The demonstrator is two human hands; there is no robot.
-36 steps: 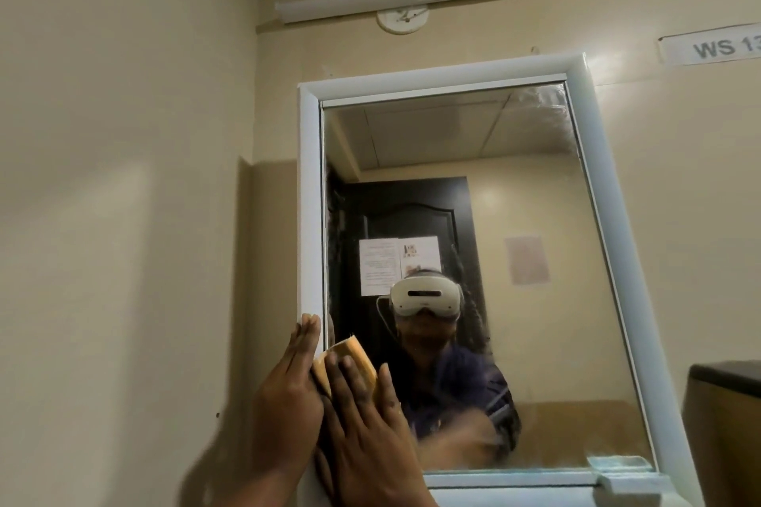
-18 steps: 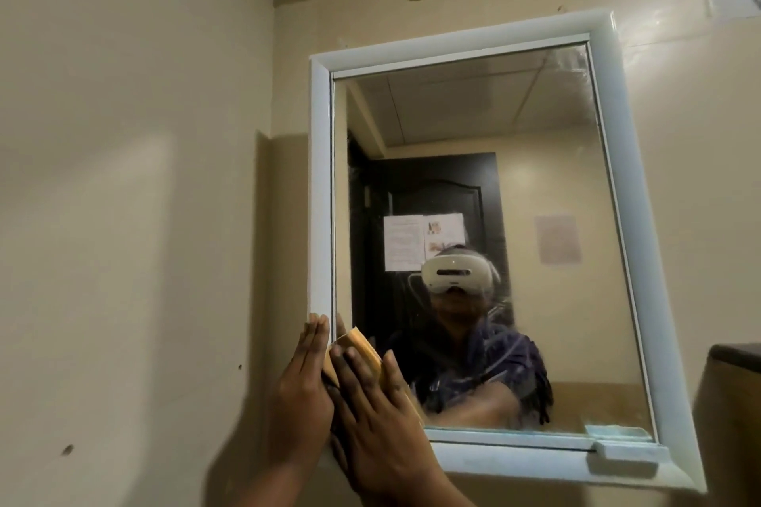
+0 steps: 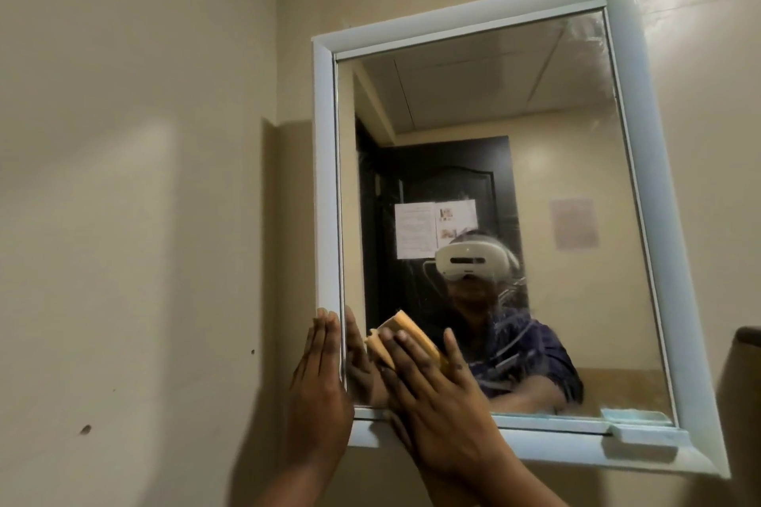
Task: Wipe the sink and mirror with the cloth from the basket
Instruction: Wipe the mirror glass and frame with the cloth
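Fingers (image 3: 416,358) of right hand (image 3: 444,403) flat, still pressing cloth (image 3: 405,335) on mirror (image 3: 535,177); left hand (image 3: 319,391) unmoved, flat.

Mirror (image 3: 514,177): glossy glass, smeared and streaked, most heavily toward its upper right corner. Frame (image 3: 325,177): smooth white plastic-like moulding with slight sheen. Cloth (image 3: 405,327): soft, matt, yellow-orange fabric. Wall (image 3: 123,218): smooth, semi-gloss beige paint, a few dark specks.

The scene is dimly lit in a warm yellow cast. Soft shadows are thrown on the wall (image 3: 136,218) left of the mirror (image 3: 494,177). Smeary glare is seen on its upper right glass. Straight edges are bent by wide-angle distortion.
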